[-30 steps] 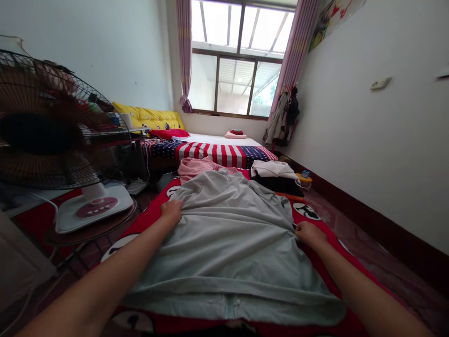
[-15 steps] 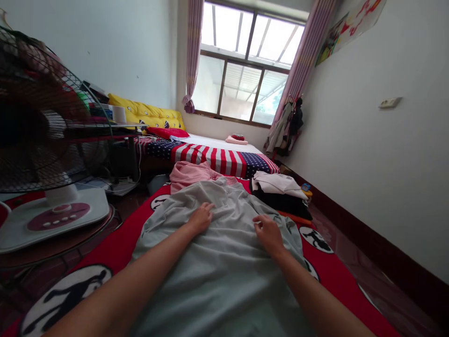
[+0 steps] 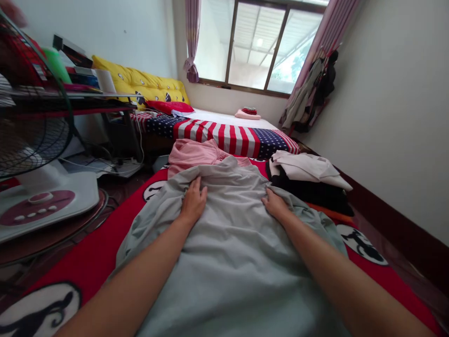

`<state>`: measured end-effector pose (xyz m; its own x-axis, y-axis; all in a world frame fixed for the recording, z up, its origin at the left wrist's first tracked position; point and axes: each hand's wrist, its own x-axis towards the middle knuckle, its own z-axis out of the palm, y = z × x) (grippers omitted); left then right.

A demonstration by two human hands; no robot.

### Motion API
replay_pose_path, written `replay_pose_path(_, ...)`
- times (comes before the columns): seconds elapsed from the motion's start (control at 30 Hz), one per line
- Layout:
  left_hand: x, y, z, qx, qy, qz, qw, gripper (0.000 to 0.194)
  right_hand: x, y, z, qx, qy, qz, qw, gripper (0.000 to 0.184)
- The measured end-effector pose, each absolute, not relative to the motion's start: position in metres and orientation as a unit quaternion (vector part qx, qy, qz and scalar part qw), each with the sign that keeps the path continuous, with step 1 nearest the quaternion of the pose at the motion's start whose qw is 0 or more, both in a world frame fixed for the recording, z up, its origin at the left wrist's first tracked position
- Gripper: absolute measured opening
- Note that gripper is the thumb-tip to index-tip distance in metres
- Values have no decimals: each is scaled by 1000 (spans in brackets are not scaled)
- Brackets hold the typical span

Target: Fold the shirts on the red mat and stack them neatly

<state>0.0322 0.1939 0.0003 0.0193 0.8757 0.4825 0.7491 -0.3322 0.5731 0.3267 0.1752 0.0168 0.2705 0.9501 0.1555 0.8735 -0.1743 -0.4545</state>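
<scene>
Super light, floppy grey shirt [image 3: 231, 267] spread on the red mat [image 3: 80, 271], easy to grab anywhere, left grip [image 3: 193, 202] flat open on it, right grip [image 3: 276, 206] maybe pinching cloth, can't quite tell.

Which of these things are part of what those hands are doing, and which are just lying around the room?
In use: grey-green garment, left hand, right hand.

Lying about: pink garment, folded clothes, electric fan, striped bedspread.

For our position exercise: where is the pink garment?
In the head view, the pink garment lies just beyond the grey-green shirt, left of the stacked white and black clothes.
</scene>
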Motion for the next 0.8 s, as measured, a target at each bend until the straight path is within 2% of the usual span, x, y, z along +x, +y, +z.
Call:
replay_pose_path(0.1,31,187,5,709,522,471,61,35,311,180,23,-769,-592,27,240,43)
replay_pose_path(0.2,35,181,11,741,470,475,56,27,282,194,36,-707,-633,-43,313,42)
replay_pose_path(0.3,39,177,12,776,432,455,68,23,248,213,50,-649,-680,-1,341,56)
replay_pose_path(0.4,40,173,12,808,391,433,78,20,219,230,60,-619,-720,52,310,72)
replay_pose_path(0.47,40,170,12,822,371,424,86,20,209,239,67,-603,-743,60,284,57)
replay_pose_path(0.53,40,167,14,825,359,425,97,21,207,247,74,-596,-747,47,290,25)
replay_pose_path(0.57,40,166,16,825,354,428,103,22,208,251,78,-593,-740,36,315,16)
replay_pose_path(0.7,41,167,18,824,346,435,106,34,209,264,86,-531,-701,48,473,25)
replay_pose_path(0.8,42,173,13,808,412,413,88,50,203,255,77,-500,-708,110,486,46)
